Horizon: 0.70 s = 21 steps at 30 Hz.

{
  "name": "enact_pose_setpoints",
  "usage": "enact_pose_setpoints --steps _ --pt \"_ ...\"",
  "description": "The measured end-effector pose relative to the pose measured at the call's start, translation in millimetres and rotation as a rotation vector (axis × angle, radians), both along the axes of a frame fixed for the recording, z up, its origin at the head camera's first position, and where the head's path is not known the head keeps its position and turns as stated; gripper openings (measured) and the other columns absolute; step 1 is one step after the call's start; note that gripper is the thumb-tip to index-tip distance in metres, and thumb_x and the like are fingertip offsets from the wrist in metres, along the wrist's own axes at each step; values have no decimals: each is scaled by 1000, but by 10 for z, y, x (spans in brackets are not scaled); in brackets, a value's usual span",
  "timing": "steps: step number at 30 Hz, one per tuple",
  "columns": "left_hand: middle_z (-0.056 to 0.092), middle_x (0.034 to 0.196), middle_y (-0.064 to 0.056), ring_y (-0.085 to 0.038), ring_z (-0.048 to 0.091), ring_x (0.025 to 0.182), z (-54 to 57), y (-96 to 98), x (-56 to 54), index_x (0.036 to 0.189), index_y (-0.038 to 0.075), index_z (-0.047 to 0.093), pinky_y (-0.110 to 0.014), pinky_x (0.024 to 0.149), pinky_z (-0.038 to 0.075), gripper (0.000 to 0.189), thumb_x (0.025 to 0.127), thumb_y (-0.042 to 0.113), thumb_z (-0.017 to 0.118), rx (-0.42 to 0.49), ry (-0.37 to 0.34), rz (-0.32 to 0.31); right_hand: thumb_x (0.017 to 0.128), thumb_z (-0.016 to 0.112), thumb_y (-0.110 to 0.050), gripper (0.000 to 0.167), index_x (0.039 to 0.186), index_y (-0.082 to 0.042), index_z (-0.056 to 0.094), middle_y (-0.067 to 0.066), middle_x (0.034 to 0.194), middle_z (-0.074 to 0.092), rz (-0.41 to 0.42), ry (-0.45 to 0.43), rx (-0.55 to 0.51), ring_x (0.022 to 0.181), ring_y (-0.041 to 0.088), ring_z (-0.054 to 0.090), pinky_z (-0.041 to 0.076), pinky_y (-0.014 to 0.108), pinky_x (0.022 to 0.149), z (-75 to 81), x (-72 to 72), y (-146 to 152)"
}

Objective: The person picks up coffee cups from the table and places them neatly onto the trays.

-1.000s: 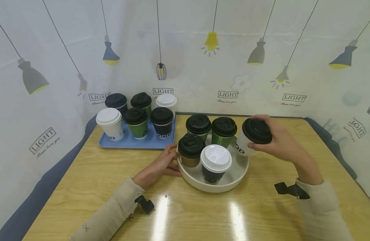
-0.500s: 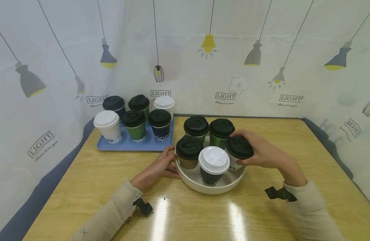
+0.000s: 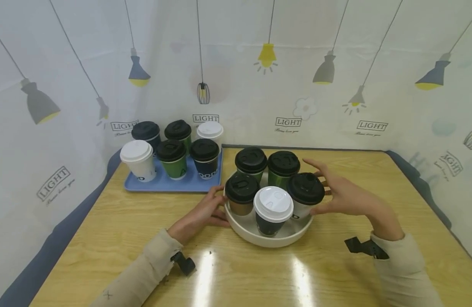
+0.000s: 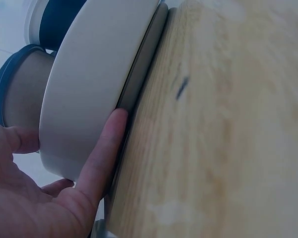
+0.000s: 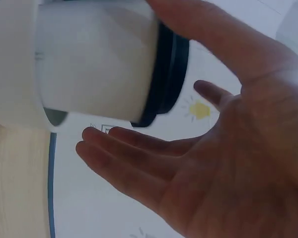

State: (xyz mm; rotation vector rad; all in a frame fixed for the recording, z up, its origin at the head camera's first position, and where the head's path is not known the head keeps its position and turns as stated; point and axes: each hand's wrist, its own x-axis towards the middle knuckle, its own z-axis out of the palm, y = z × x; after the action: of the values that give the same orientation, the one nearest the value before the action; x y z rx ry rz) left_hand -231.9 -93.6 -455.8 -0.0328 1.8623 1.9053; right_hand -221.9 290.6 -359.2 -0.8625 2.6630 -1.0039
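Observation:
A round cream tray (image 3: 251, 236) holds several lidded paper cups. My left hand (image 3: 201, 215) holds the tray's left side; in the left wrist view the thumb (image 4: 25, 140) is at its rim and a finger (image 4: 107, 144) lies along its base. My right hand (image 3: 347, 194) is spread beside the white paper cup (image 3: 302, 209) with a black lid, at the tray's right. In the right wrist view its long fingers (image 5: 129, 163) are apart from that cup (image 5: 94, 64). A dark cup with a white lid (image 3: 273, 209) stands in front, a brown cup (image 3: 240, 208) at left.
Two green cups (image 3: 284, 166) stand at the back of the round tray. A blue rectangular tray (image 3: 163, 186) at the back left carries several more lidded cups. Behind the wooden table (image 3: 144, 230) hangs a white cloth (image 3: 243, 85) printed with lamps.
My right hand brought the white cup with the black lid down and left into the round tray, then let go and drew slightly right. The left hand stayed on the tray.

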Motion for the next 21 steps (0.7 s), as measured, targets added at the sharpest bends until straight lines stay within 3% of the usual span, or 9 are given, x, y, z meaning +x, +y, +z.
enact_pose_setpoints --steps 3,5,8,12,16,21 --pt "57 130 -25 -22 73 76 25 -12 7 162 20 22 -40 73 66 64 103 20 46 -15 -2 -22 78 92 -26 126 166 -25 1 35 147 43 -33 -93 -1 128 55 55 57 63 96 35 -2 118" --pt "60 132 -25 -23 74 80 55 -41 14 163 21 20 -41 77 66 65 104 22 46 -36 -6 -53 81 89 -23 124 166 -19 -1 37 143 45 -39 -203 -8 122 52 61 61 56 93 -6 -28 195" --pt "66 127 -27 -25 74 86 108 -127 14 166 22 14 -43 80 66 68 107 27 47 -76 -17 -137 84 86 -16 116 165 -10 2 35 133 53 -43 -428 -42 109 41 69 64 46 84 -153 -100 277" --pt "73 115 -26 -31 76 91 194 -242 26 166 21 9 -46 81 66 74 107 31 54 -120 -27 -286 85 83 -12 95 158 -5 22 29 120 60 -26 -662 -98 97 31 71 66 49 76 -422 -215 313" --pt "74 114 -28 -37 76 101 255 -295 49 163 20 8 -49 86 65 83 102 23 65 -79 -49 -400 85 83 -14 75 146 -1 41 24 122 62 5 -736 -112 96 29 70 66 50 72 -613 -279 297" --pt "73 111 -32 -37 75 101 271 -296 46 162 17 9 -48 90 64 89 98 8 69 -17 -72 -393 85 83 -13 76 146 1 41 23 123 60 -8 -780 -132 97 28 69 66 47 71 -712 -301 282"
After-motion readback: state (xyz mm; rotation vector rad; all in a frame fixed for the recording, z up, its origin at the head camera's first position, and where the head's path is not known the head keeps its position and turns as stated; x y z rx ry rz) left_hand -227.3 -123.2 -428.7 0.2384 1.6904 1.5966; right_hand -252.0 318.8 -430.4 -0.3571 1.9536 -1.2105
